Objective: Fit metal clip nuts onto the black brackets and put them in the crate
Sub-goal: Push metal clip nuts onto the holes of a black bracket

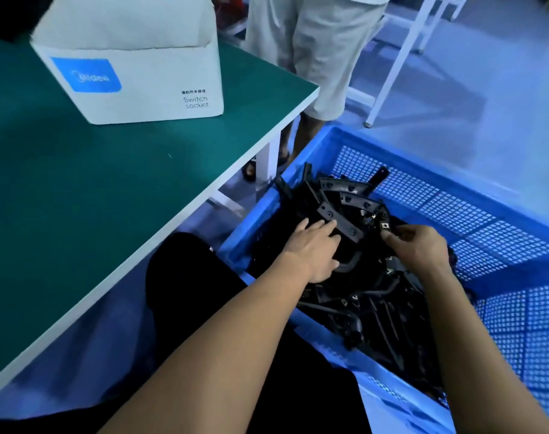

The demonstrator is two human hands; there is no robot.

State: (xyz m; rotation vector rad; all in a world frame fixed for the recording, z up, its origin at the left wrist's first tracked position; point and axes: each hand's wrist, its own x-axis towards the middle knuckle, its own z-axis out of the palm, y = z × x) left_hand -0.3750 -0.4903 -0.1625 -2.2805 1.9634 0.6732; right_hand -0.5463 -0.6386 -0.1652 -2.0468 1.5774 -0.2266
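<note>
Sitting near the far edge of the green table [94,189], a white cardboard box [132,73] with a blue logo panel and the words "Switch socket" has its top flaps open. A second person [314,42] in pale shorts stands just beyond the table's far right corner, with a sandalled foot beside the white table leg. Below the table's right edge, the wearer's dark-trousered knee [179,270] shows between the table and the blue crate [454,220], which stands on the floor.

Inside the crate, a heap of black brackets [345,202] fills the left half, piled against the left wall; the right half shows bare perforated floor. The left hand [314,249] lies flat on top of the heap near the crate's near left wall, fingers straight and spread, pressing on a curved bracket with nothing clenched. Just right of it, at the middle of the crate, the right hand [417,242] has its fingers curled, pinching one end of a bracket, where a small metal clip nut [385,226] shows at the fingertips. More clip nuts glint here and there among the piled brackets. Beyond the crate's far wall stand the white legs of a frame [401,54].
</note>
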